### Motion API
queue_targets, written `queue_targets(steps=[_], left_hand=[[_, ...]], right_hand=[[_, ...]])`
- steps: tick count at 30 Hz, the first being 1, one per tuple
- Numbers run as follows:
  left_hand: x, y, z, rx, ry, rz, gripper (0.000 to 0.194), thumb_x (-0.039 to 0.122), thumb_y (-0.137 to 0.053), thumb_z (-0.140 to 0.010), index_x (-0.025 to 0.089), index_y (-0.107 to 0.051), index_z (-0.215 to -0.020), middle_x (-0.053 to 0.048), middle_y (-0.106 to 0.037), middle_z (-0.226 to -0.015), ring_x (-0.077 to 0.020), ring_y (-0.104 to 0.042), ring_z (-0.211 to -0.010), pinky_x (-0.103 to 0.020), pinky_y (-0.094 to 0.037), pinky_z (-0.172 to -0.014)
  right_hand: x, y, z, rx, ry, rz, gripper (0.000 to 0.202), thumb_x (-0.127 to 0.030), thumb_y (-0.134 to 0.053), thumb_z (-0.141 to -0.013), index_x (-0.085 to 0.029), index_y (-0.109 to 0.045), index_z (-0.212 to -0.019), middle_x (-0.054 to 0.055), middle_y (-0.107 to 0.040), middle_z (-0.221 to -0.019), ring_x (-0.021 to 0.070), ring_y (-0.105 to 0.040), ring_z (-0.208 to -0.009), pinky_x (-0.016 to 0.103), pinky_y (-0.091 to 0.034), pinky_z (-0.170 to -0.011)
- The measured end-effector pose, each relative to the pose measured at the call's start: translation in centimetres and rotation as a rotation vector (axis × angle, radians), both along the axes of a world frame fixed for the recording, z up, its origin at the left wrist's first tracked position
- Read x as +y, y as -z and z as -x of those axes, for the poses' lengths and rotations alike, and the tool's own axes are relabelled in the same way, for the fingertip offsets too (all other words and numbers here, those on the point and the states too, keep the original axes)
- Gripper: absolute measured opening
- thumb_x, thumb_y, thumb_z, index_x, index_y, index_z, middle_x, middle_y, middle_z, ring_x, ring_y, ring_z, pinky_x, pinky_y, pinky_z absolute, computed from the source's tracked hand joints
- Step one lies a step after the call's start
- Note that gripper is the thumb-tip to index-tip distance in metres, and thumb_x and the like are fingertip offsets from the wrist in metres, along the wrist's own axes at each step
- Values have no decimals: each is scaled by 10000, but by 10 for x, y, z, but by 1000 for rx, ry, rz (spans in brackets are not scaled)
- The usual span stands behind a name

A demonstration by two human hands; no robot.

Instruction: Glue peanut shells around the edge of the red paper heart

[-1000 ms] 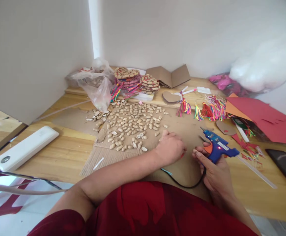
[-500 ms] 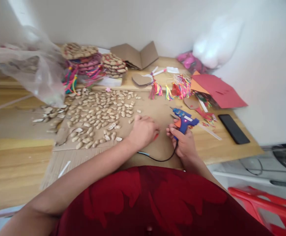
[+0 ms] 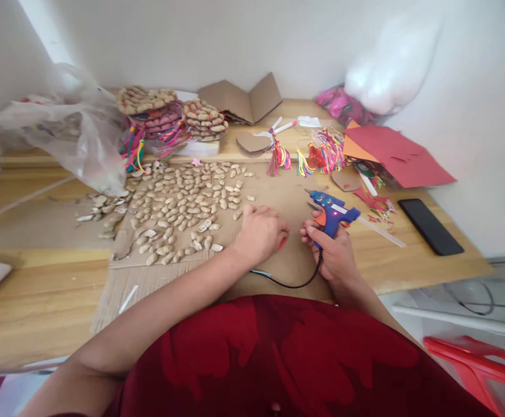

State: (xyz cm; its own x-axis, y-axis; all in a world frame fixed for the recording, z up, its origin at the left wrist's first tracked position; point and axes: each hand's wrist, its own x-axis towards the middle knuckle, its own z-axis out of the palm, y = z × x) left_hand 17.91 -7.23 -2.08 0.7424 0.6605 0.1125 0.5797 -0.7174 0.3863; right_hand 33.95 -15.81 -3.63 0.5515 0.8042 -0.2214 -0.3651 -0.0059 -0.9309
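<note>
My right hand is wrapped round the handle of a blue hot glue gun with an orange trigger and a small lit red light. The gun's nozzle points left and away from me. From its handle a black cord curves left towards my left forearm. My left hand lies on the cardboard sheet with its fingers curled under. A small bit of red shows at its fingertips; what they hold, if anything, is hidden. Many loose peanuts are spread just left of this hand.
Stacked peanut-covered pieces and a plastic bag stand at the back left. Cardboard hearts and colourful tassels lie behind the hands. Red paper and a black phone are to the right.
The whole view has shifted slightly, so things appear farther right. Both hands keep nearly the same pose, with the glue gun still in my right hand.
</note>
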Motion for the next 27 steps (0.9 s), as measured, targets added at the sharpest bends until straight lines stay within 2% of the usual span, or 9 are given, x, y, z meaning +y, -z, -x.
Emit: queue_targets(steps=[9,18,20,23,27], left_hand=[[0,7,-1,-36,7,-10,203,245,-652,-981,243,-848,-926,-83,-779,-917,-285,-658,-1021,-464,-305,-875],[-3,1,0,-9,0,-31,231,257,-618,-1001,239,-840,-943,-86,-775,-931,-284,-655,-1012,-465,-311,-886],[-3,-4,1,-37,-13,-40,214,278,-624,-1004,246,-835,-982,-81,-780,-954,-281,-657,-1020,-462,-316,-898],[2,-19,10,-113,-68,-48,189,289,-634,-1001,259,-820,-1014,-58,-792,-985,-266,-668,-1021,-458,-332,-933],[14,-39,51,-199,-220,-85,192,345,-663,-970,226,-784,-880,-51,-786,-904,-244,-676,-926,-405,-408,-902]], right_hand=[[0,1,-2,-20,6,5,514,-224,-988,-551,-255,-734,-997,-30,-778,-812,150,-745,-692,232,-591,-559],[3,2,-2,-50,-10,2,477,-318,-1012,-547,-289,-762,-952,-23,-763,-765,161,-720,-639,259,-566,-505],[3,2,-2,-43,-14,-1,477,-329,-1010,-552,-277,-759,-954,-19,-761,-744,153,-706,-617,250,-554,-496],[3,1,0,-42,-12,-3,484,-339,-996,-574,-256,-739,-976,-27,-758,-736,143,-700,-609,237,-547,-503],[1,0,1,-53,-9,8,479,-353,-964,-607,-244,-712,-999,-44,-746,-731,135,-697,-611,234,-548,-525]])
